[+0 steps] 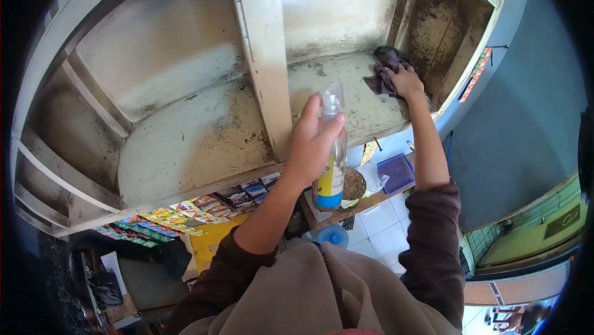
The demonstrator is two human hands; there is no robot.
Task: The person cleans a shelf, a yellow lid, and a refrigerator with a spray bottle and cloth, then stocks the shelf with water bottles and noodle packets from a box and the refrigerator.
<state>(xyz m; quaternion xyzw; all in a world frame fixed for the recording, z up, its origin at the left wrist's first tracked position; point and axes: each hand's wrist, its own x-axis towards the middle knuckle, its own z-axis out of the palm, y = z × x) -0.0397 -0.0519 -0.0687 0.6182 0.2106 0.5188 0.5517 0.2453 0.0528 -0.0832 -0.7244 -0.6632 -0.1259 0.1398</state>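
My left hand (314,140) is wrapped round a clear spray bottle (336,171) with a yellow and blue label, held upright in front of the cabinet's front edge. My right hand (405,81) presses a dark, crumpled cloth (387,69) onto the shelf floor in the right compartment, near its back right corner. The wooden cabinet (266,56) has pale, stained surfaces with dark marks along the seams and on the right side panel. A vertical post stands between the left and right compartments.
Below the cabinet hang rows of colourful sachets (179,214). A purple tray (396,173) and a woven basket (354,184) sit on a lower shelf. A blue water-jug top (333,236) shows near the tiled floor (387,242). A grey-blue wall (513,118) is at right.
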